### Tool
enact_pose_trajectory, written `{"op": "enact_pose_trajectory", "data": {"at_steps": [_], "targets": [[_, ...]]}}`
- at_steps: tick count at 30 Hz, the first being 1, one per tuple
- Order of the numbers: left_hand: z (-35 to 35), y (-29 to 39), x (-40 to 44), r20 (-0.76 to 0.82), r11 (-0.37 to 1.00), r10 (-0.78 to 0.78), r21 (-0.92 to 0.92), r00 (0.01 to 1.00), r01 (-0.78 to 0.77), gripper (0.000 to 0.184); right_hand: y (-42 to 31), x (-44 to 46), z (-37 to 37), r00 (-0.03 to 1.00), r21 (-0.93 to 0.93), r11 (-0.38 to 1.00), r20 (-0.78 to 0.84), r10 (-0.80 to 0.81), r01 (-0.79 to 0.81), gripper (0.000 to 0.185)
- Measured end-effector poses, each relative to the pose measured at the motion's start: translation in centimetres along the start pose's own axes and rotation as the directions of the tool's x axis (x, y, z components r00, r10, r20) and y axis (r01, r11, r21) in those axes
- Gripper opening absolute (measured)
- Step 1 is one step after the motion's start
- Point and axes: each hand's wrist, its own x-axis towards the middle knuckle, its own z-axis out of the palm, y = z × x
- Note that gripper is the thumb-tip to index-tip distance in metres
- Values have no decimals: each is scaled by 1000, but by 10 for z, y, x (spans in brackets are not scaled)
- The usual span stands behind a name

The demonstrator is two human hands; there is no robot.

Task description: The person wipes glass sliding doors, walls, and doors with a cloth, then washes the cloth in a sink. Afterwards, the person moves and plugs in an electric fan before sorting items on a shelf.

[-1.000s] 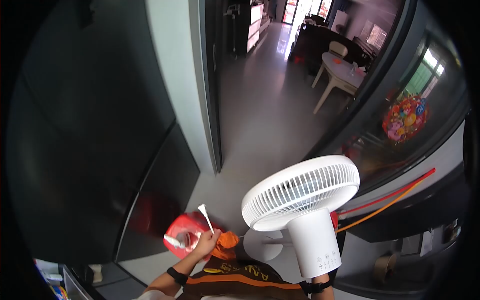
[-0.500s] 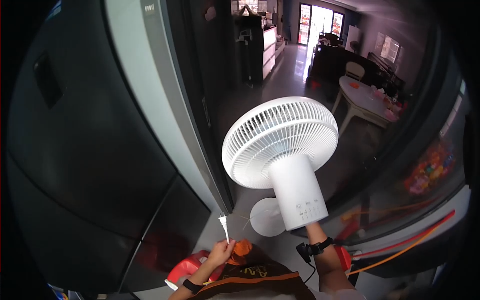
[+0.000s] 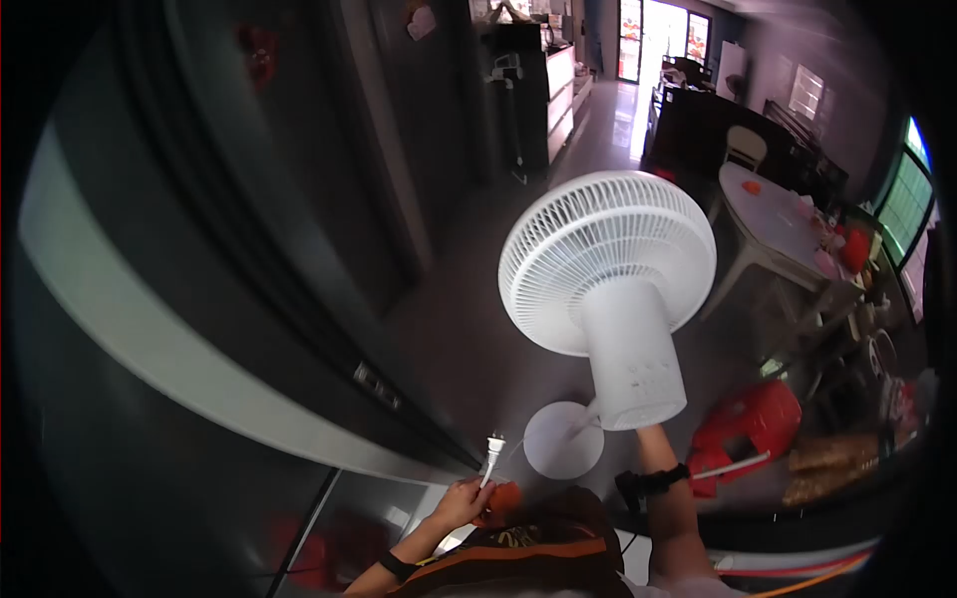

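A white electric fan (image 3: 633, 334) takes up the middle of the view, its round cage tilted and its control buttons on the thick neck. Below it shows the fan's round white base (image 3: 563, 441). My right hand (image 3: 650, 437) reaches up behind the neck and carries the fan; its fingers are hidden there. Pinched in my left hand (image 3: 461, 502) is a white power plug (image 3: 494, 448), prongs pointing up. The left hand is in front of my brown and orange apron (image 3: 543, 538).
A dark sliding-door frame (image 3: 329, 339) rises close on my left. To the right on the floor is a red plastic stool (image 3: 748, 429). Further off stand a pale table (image 3: 773, 214) with things on it and a chair (image 3: 746, 148). A bright doorway (image 3: 663, 45) lies at the far end.
I have moved forward through the doorway, carrying the fan and plug along. The door frame has swung back on the left, and the red stool has come into view on the right.
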Motion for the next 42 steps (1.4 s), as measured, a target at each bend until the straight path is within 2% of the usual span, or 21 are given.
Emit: {"op": "enact_pose_trajectory", "data": {"at_steps": [3, 5, 11, 14, 18, 20, 21, 23, 24, 25, 27, 29, 31, 32, 34, 36, 38, 39, 40, 41, 42], "targets": [[5, -11, 61, -77, 997, 44, 63, 996, -39, 34, 2, 35, 12, 999, -5, 1000, 16, -31, 31, 28], [5, -7, 110, 71, 998, -44, 39, 997, 41, 34, 10, 62, 22, 997, -9, 998, 42, -64, 64, 29], [23, -8, 255, -148, 977, -195, -122, 970, 177, 38, 16, 134, 29, 985, -16, 991, 107, -132, 135, 30], [29, -38, 291, -187, 982, -189, -32, 964, 187, 38, 20, 142, 36, 985, -45, 988, 103, -141, 146, 31], [-11, -46, 370, -38, 913, -289, -313, 956, 264, 26, 16, 176, 41, 985, -52, 988, 97, -141, 147, 32], [-27, -65, 403, 247, 700, -188, -645, 950, 306, 18, 14, 180, 49, 993, -73, 991, 49, -111, 114, 33], [-34, -67, 427, 401, 584, -133, -707, 906, 399, 14, 8, 187, 51, 996, -92, 991, 14, -93, 94, 33], [-17, -144, 493, 49, 886, -110, -448, 993, 121, 23, 1, 205, 44, 996, -112, 993, -83, -40, 31, 33], [-11, -178, 526, -34, 909, -44, -416, 998, 26, 29, -3, 212, 40, 991, -105, 994, -137, -15, 1, 34], [-42, -115, 534, -14, 950, -53, -309, 999, 46, 32, -4, 214, 37, 981, -93, 995, -194, 26, -44, 34], [-41, -115, 590, 90, 949, 73, -311, 993, -41, 31, -4, 221, 29, 950, -66, 991, -298, 91, -116, 35], [-81, -106, 606, 143, 988, 9, -155, 990, 14, 33, -11, 228, 41, 936, -64, 988, -333, 111, -140, 35], [-86, -108, 618, 182, 995, 72, -88, 981, -57, 33, -8, 222, 39, 919, -68, 988, -379, 104, -140, 36], [-76, -102, 640, 275, 988, 152, -28, 949, -150, 34, 0, 220, 34, 899, -72, 987, -427, 100, -144, 36], [-70, -58, 667, 289, 966, 241, -161, 927, -201, 35, 6, 221, 25, 839, -123, 985, -543, 36, -122, 36], [-20, -78, 721, 394, 874, 297, -479, 870, -82, 38, 22, 224, 22, 753, -207, 975, -653, -80, -76, 37], [31, -30, 757, 544, 917, 365, -350, 756, -191, 38, -4, 220, 3, 737, 249, 966, -665, 117, 71, 33], [62, 0, 765, 615, 918, 395, -294, 682, -266, 38, -26, 209, -7, 685, 76, 995, -728, 16, 58, 32], [86, 25, 774, 678, 907, 415, -260, 607, -330, 38, -21, 215, -2, 578, 53, 996, -816, 4, 69, 32], [98, 48, 784, 736, 896, 418, -237, 532, -377, 38, -53, 235, 1, 548, 19, 1000, -836, 23, -14, 30], [118, 63, 788, 785, 870, 435, -240, 441, -431, 39, -61, 240, 7, 516, 182, 982, -846, 134, 42, 26]]}}
